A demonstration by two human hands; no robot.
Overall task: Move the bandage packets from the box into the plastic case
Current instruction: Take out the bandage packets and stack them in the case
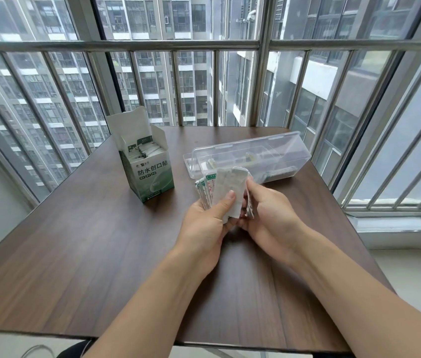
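Standing up and to the left of both hands, the box (pixel 145 161) sits open on the desk (pixel 75 241) with packets still inside. Left hand (pixel 205 223) grips a fanned stack of bandage packets (pixel 226 188), thumb pressed on its front; right hand (pixel 269 218) pinches the stack's right edge. Just beyond the hands lies the clear plastic case (pixel 249 157), lid raised.

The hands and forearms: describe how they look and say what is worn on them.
Both the left hand and the right hand are bare, with no gloves, rings, watch or bracelets visible. The forearms are uncovered to the bottom edge of the picture, with no sleeves in sight. The left thumbnail is short and unpainted.
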